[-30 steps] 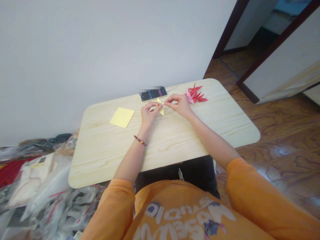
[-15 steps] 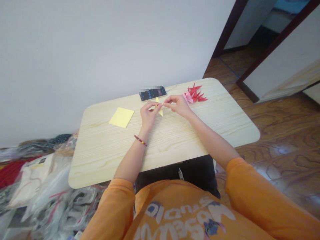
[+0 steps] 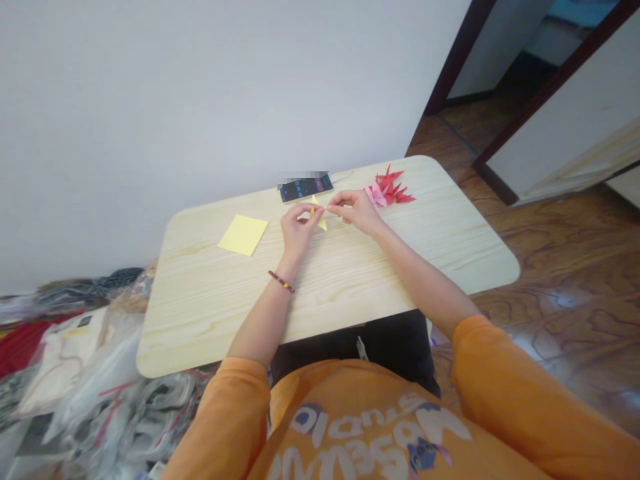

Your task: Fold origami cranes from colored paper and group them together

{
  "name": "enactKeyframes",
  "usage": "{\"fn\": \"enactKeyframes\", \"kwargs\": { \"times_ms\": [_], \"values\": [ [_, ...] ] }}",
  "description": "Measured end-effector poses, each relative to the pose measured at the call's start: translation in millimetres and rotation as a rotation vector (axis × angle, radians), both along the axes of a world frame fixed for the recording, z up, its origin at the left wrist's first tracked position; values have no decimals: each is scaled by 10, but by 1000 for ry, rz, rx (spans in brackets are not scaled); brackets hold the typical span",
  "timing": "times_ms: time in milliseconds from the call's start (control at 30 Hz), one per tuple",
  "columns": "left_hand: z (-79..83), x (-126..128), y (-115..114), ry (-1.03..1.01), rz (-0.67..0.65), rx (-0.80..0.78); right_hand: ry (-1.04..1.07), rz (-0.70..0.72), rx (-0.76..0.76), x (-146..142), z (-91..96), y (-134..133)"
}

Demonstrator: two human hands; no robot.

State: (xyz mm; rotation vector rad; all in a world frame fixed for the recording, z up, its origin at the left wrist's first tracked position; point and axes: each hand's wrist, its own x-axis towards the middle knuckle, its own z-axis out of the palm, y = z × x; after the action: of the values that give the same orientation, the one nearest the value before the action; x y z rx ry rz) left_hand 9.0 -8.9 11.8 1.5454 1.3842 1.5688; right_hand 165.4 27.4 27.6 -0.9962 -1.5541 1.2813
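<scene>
A small folded yellow paper piece (image 3: 320, 218) is held just above the light wooden table (image 3: 350, 280), between both hands. My left hand (image 3: 297, 229) pinches its left side with thumb and fingers closed. From the right, my right hand (image 3: 356, 209) pinches the piece's other tip. The paper's points stick out above and below the fingers; its middle is hidden by them.
A flat yellow paper square (image 3: 243, 235) lies left of the hands. A dark phone (image 3: 306, 187) rests behind them near the wall. A cluster of red and pink folded paper cranes (image 3: 388, 189) sits at the right rear. Plastic bags and clothes (image 3: 75, 373) pile on the floor left.
Both hands keep their pinch on the yellow piece; they have shifted only very slightly, and the paper looks almost the same.
</scene>
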Motion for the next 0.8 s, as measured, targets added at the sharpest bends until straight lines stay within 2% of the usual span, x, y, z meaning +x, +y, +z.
{"fn": "enactKeyframes", "kwargs": {
  "times_ms": [333, 800],
  "values": [
    [-2, 29, 16, -88, -20, -98, 94, 23, -95, -48, 12, -17],
    [-22, 4, 38, -80, -43, -139, 8, 21, -28, -23, 16, -26]
  ]
}}
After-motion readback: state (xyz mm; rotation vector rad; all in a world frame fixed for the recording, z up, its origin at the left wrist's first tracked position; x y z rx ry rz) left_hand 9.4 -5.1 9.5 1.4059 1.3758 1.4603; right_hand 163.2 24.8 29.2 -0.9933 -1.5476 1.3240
